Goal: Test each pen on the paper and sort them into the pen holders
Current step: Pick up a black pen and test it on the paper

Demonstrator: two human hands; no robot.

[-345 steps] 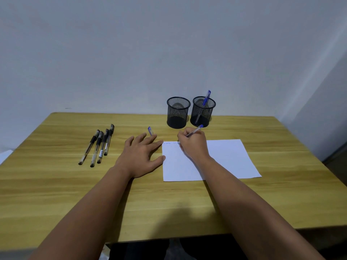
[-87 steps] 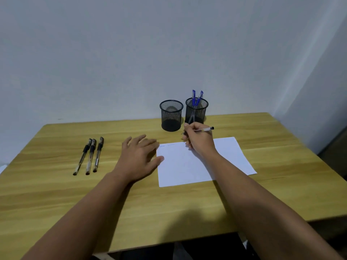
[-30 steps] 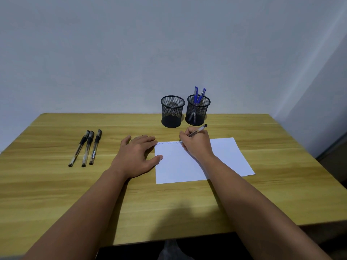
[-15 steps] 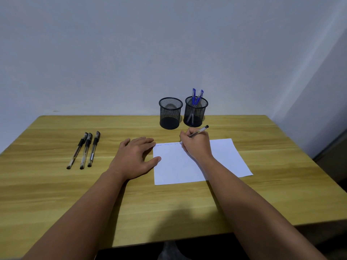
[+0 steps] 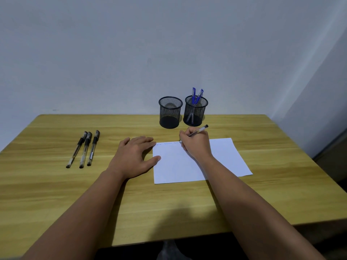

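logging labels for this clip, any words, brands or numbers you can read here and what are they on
None can be read.
Paper: short blue scribbles along its top edge, too small to make out.
Rightmost of the three black pens: a pale label on the barrel, too blurred to read.

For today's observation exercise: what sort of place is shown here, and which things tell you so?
Probably a plain desk set against a bare wall: a wooden table with a sheet of paper, two mesh pen holders, and loose pens.
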